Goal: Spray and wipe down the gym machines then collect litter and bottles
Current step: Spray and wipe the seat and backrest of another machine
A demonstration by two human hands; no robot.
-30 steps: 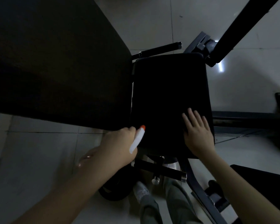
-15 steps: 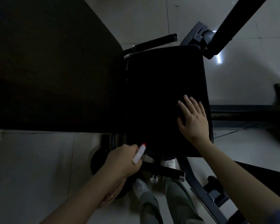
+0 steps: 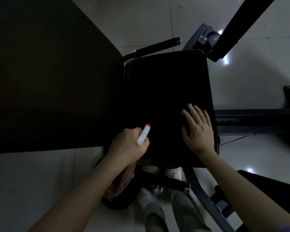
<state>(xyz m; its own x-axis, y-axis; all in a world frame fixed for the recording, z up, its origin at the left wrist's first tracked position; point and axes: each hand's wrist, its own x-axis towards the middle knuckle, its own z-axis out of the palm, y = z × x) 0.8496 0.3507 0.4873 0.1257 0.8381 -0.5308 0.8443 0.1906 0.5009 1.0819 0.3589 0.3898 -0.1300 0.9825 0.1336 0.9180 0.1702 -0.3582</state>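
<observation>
A black padded seat (image 3: pixel 166 84) of a gym machine fills the middle of the dim view. My left hand (image 3: pixel 127 146) grips a spray bottle over the seat's near left corner. Its white nozzle with an orange tip (image 3: pixel 144 133) points up and to the right across the pad. The brownish bottle body (image 3: pixel 122 183) hangs below my wrist. My right hand (image 3: pixel 197 129) lies flat, fingers spread, on the seat's near right part. Something dark shows under its fingers; I cannot tell whether it is a cloth.
A large black back pad (image 3: pixel 49 72) covers the left. A black handle bar (image 3: pixel 157 46) sticks out behind the seat, and a dark frame arm (image 3: pixel 241 19) rises at the upper right. Below the seat are another bar (image 3: pixel 167 181), my shoes (image 3: pixel 145 196) and pale floor tiles.
My left hand with the sprayer has come up from below the seat's front edge to over its near left corner. My right hand stays flat on the pad, shifted only slightly.
</observation>
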